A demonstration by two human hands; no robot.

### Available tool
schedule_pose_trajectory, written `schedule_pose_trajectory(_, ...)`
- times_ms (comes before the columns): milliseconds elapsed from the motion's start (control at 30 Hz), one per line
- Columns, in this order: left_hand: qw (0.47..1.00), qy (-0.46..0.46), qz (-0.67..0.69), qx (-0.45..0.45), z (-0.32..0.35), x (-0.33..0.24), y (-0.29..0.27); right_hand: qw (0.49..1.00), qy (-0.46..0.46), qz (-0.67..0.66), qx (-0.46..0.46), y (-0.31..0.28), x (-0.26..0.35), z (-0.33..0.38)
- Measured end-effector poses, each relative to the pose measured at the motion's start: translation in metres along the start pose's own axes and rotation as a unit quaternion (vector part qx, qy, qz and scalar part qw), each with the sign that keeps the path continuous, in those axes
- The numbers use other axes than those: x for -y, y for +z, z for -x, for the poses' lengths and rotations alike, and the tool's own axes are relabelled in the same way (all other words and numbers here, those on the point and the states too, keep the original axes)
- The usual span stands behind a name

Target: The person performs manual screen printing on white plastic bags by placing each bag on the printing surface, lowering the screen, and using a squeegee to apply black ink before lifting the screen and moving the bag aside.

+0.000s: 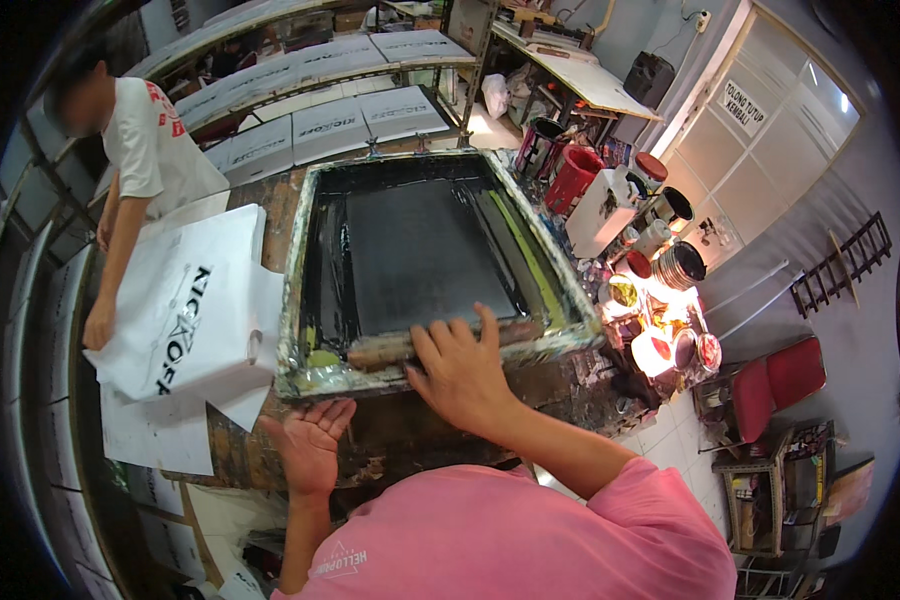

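Note:
A screen printing frame (570,290) with paint-crusted edges lies on the worn wooden table (232,440) before me. Its mesh (420,250) is coated with black ink, and yellow-green strips run along the right side. Across the near end of the mesh lies a squeegee (378,350) with a wooden handle. My right hand (460,370) grips that handle, its fingers over the top. My left hand (310,445) is open, palm up, just below the frame's near left corner, and holds nothing.
At left, a co-worker (160,150) has one hand on a stack of printed white sheets (200,290). Racks with more printed sheets (330,130) stand behind. Ink-stained cans and a white jug (602,212) crowd the right, near a red chair (780,390).

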State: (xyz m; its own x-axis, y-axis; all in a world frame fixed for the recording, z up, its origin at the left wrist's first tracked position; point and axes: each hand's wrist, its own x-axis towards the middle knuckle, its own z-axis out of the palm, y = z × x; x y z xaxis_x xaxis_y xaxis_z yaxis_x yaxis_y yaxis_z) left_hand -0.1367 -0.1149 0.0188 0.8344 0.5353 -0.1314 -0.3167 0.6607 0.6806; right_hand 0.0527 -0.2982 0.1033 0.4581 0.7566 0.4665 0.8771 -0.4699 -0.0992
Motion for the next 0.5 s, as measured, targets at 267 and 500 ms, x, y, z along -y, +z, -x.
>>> schedule_pose_trajectory(267,0.646,0.171,-0.744,0.013,-0.052,-0.012,0.024,0.993,-0.044,0.016,-0.107,-0.069,-0.022,-0.117)
schedule_pose_trajectory(500,0.396,0.089,-0.911,-0.071,-0.057,0.047,-0.012,0.983,-0.064,0.005,-0.174,-0.095,-0.04,-0.179)
